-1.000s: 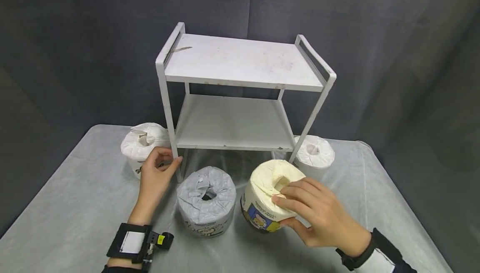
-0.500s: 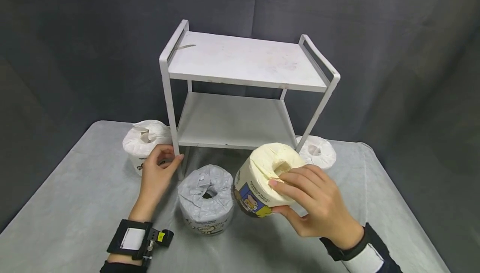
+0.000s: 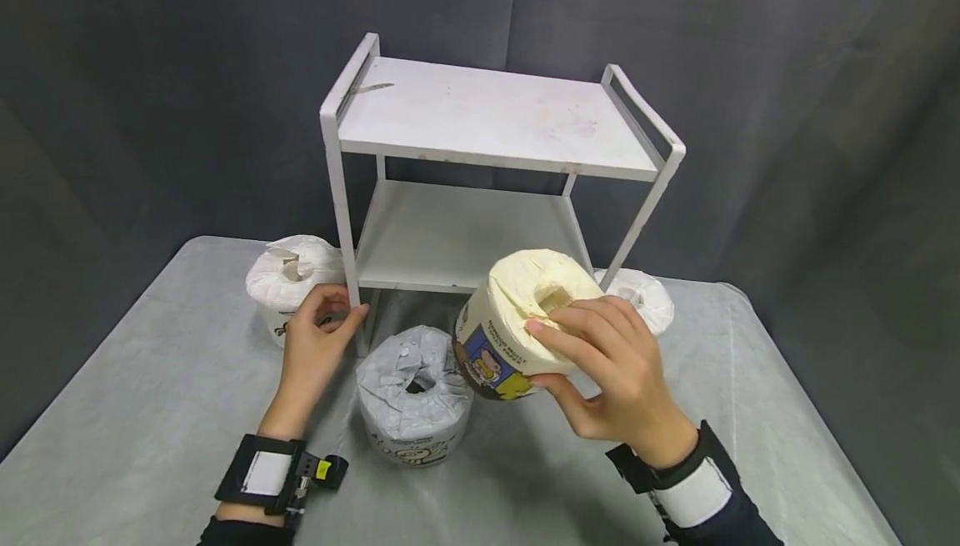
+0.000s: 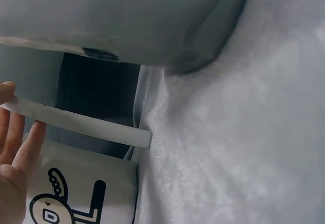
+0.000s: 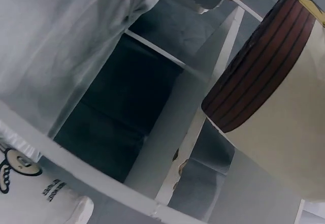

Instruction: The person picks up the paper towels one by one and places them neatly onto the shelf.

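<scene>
My left hand [image 3: 315, 354] pinches the front left leg [image 3: 347, 237] of a small white two-tier shelf [image 3: 480, 104]. In the left wrist view, thumb and fingers lie on either side of that leg [image 4: 86, 124]. My right hand [image 3: 615, 371] holds a yellow-wrapped toilet paper roll [image 3: 510, 325] by its top edge near the core hole. The roll hangs tilted above the table, in front of the lower tier [image 3: 450, 225]. Its printed wrapper with a brown striped base shows in the right wrist view, where the right hand itself is out of sight.
A grey-wrapped roll [image 3: 412, 421] stands on the table [image 3: 172, 413] in front of the shelf. One white roll [image 3: 292, 275] is behind my left hand, another [image 3: 652, 300] behind the right leg, partly hidden. Dark cloth [image 3: 187, 112] hangs behind.
My right hand has lifted the yellow roll off the table, up and leftward toward the shelf, tilting it more. The left hand has stayed on the leg.
</scene>
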A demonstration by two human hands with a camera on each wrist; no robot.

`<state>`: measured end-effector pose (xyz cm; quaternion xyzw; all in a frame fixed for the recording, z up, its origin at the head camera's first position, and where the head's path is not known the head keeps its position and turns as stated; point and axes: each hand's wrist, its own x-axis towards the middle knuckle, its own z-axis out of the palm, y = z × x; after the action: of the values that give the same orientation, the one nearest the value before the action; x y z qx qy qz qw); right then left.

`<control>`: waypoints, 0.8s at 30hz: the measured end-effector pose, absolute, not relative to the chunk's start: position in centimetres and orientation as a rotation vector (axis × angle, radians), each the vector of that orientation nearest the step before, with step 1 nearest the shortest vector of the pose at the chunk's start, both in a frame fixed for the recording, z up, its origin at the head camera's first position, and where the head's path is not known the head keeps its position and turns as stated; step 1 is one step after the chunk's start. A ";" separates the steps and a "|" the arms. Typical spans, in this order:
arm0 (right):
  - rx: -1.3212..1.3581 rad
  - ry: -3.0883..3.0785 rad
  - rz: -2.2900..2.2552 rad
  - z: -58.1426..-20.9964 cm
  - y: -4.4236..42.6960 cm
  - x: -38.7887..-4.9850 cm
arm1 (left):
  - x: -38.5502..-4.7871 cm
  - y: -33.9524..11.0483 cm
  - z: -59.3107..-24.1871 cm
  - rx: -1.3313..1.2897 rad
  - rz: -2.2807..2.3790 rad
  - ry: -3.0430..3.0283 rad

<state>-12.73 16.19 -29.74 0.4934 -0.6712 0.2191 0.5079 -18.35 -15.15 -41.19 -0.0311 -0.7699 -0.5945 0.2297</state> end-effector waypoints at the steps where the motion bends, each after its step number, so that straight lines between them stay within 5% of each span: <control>1: 1.183 -1.619 0.532 -29.7 16.1 -12.8 | -18.4 -15.1 -41.2 -0.088 -1.637 -2.117; 24: 1.160 -1.940 0.529 -27.6 13.7 -15.8 | -18.3 -15.0 -41.2 -0.094 -1.649 -2.094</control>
<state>-15.82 13.65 -27.60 0.4584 -0.7664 0.2091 0.3984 -18.26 -15.04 -41.24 -0.0342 -0.7631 -0.6009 0.2352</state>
